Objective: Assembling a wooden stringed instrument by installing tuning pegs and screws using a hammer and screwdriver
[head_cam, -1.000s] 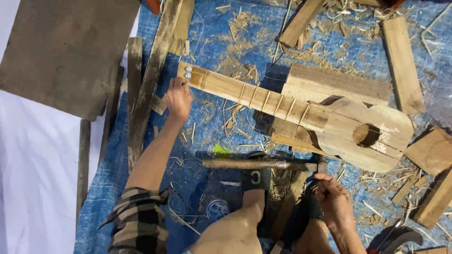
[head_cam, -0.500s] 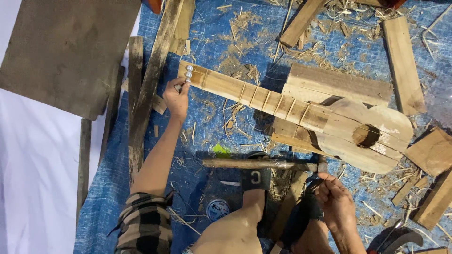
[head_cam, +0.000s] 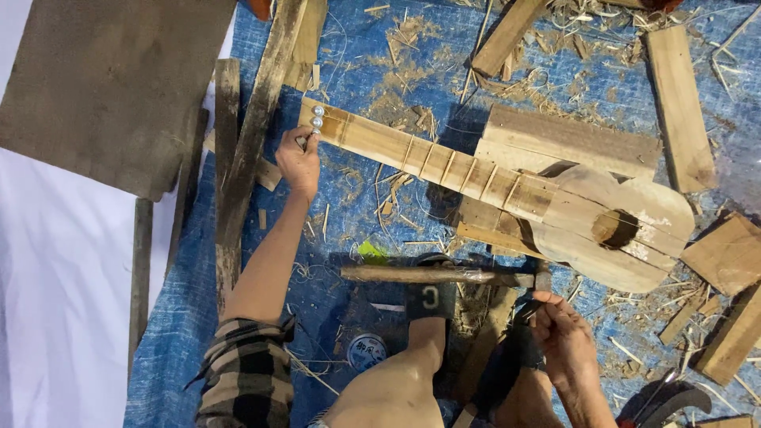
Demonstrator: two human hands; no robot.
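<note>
Left hand, head view: fingers pinched on the tuning pegs at the headstock end of an unfinished wooden guitar lying on a blue tarp. Right hand: closed around a small dark object beside a hammer lying near the guitar body, among wood shavings.

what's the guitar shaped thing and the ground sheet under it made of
The guitar-shaped piece looks like bare, unfinished wood: pale, visible grain, no varnish. The small tuner knobs by the left hand look like shiny metal. The ground sheet seems to be blue woven plastic tarp, littered with shavings.
</note>
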